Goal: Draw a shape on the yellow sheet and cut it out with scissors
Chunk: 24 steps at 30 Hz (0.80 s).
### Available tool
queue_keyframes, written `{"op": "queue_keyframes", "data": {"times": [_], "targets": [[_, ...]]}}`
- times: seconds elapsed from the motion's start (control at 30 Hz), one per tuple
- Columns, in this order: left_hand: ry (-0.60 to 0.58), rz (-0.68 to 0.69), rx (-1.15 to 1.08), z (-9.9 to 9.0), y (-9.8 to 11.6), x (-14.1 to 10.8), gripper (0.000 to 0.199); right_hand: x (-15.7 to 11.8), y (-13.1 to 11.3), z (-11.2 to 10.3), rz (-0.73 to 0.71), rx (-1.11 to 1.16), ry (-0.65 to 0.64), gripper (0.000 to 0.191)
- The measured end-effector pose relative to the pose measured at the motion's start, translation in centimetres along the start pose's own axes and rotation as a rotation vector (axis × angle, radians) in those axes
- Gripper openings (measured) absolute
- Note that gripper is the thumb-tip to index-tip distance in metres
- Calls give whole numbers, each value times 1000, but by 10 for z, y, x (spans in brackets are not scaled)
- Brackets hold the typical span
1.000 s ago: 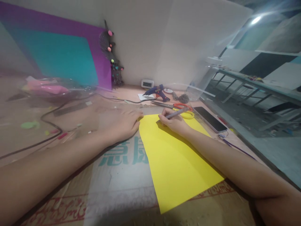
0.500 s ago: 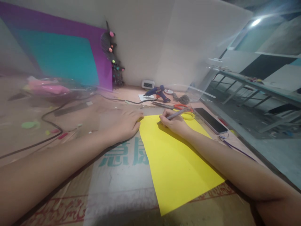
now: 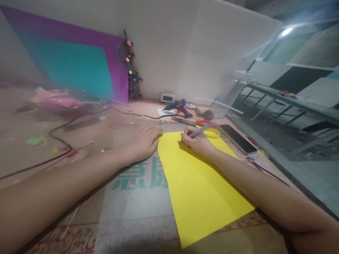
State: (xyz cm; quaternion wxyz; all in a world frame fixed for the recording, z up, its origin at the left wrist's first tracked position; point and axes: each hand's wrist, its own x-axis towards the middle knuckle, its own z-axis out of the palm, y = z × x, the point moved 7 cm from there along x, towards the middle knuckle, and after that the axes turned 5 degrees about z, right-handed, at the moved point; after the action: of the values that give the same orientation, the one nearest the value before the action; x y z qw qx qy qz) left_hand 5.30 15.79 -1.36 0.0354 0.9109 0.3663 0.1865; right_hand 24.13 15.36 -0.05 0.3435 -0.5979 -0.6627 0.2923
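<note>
A sheet of yellow paper (image 3: 201, 190) lies on printed cardboard (image 3: 135, 211). My right hand (image 3: 197, 142) rests on the upper part of the sheet, its fingers closed round a grey pen (image 3: 200, 130). The pen's tip is hidden by my fingers. My left hand (image 3: 144, 141) lies flat with fingers stretched out, its fingertips touching the sheet's upper left corner. Just beyond my right hand are scissors (image 3: 212, 133) with red and yellow handles, lying partly over the paper's far edge.
Behind the scissors are a blue glue gun (image 3: 178, 107), a white digital clock (image 3: 167, 97) and grey yarn (image 3: 206, 114). A phone (image 3: 238, 139) lies at the right. A black cable (image 3: 50, 132) runs across the left, near a pink item in clear plastic (image 3: 58, 100).
The view has tilted slightly, so everything sits a little lower in the picture. Both hands keep nearly the same place on the paper, and the pen stays in my right hand.
</note>
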Motion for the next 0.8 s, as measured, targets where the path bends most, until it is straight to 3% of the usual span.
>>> {"op": "queue_keyframes", "data": {"times": [0.8], "targets": [[16, 7, 6, -2, 1, 0, 43, -1, -1, -1, -9, -19, 5, 27]]}}
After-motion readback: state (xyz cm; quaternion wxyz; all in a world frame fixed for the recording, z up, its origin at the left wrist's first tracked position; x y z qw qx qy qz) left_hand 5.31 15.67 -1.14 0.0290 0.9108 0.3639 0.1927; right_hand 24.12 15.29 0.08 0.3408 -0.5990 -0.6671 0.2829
